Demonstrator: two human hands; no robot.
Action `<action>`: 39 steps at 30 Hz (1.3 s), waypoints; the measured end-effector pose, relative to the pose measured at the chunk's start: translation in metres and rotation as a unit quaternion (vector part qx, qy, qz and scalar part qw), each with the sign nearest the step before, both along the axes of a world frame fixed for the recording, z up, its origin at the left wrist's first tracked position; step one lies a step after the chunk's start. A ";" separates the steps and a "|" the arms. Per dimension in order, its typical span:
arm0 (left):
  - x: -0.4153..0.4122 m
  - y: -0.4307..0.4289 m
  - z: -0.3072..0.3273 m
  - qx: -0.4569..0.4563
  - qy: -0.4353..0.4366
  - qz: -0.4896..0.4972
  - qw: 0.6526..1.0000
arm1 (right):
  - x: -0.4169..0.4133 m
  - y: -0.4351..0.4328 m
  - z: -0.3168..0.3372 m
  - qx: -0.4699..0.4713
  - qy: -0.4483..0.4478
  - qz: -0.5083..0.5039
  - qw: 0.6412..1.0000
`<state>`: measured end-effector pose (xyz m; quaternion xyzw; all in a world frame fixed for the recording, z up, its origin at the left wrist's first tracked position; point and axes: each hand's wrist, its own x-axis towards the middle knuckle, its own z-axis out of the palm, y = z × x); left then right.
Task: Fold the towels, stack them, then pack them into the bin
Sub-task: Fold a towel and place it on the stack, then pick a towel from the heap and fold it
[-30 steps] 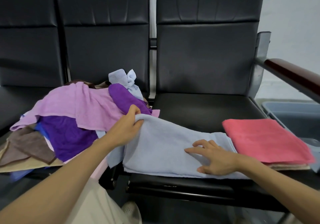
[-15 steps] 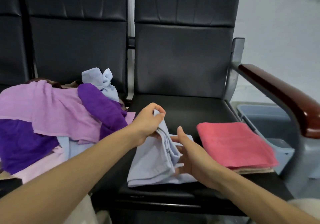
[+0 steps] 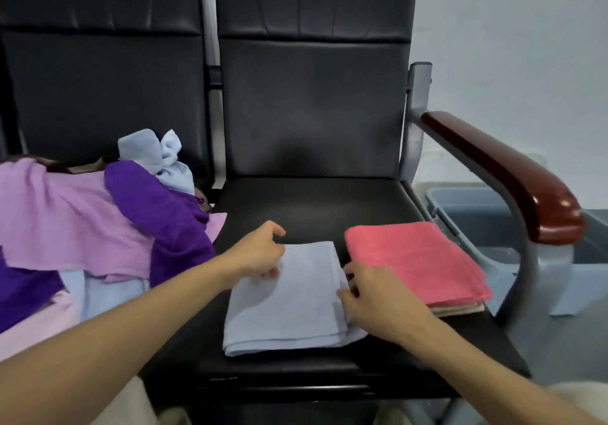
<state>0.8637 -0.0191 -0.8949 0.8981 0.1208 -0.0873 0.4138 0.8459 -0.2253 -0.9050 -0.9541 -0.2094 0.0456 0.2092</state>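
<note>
A light blue towel point(image 3: 292, 306) lies folded flat on the black seat point(image 3: 316, 207). My left hand point(image 3: 260, 253) rests on its far left corner, fingers curled down onto the cloth. My right hand point(image 3: 368, 293) grips the towel's right edge, fingertips tucked under the fold. To the right lies a folded red towel point(image 3: 414, 260) on top of a beige one point(image 3: 460, 309). A heap of unfolded towels, pink point(image 3: 59, 220), purple point(image 3: 164, 220) and pale blue point(image 3: 158, 154), covers the seat at left. The grey bin point(image 3: 473, 207) stands on the floor past the armrest.
A dark red armrest point(image 3: 506, 174) on a metal frame stands between the seat and the bin. Black chair backs point(image 3: 312, 95) rise behind. My knees show at the bottom edge of the view.
The blue towel was spread long across the seat, then lifted and doubled over by my left hand. It now lies flat as a smaller rectangle, with both hands at its edges.
</note>
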 end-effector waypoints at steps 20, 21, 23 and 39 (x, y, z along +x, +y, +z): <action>-0.043 0.047 -0.010 0.001 0.117 0.000 0.993 | 0.019 0.035 -0.001 -0.005 0.202 -0.065 0.977; -0.044 0.046 -0.008 -0.028 0.114 0.010 0.993 | 0.019 0.036 -0.005 -0.005 0.200 -0.046 0.979; -0.046 0.047 -0.003 -0.048 0.101 0.014 0.994 | 0.019 0.039 -0.012 0.017 0.201 -0.008 0.979; -0.010 -0.050 0.025 -0.087 -0.177 0.003 0.980 | 0.047 -0.055 0.044 0.255 -0.105 -0.113 0.955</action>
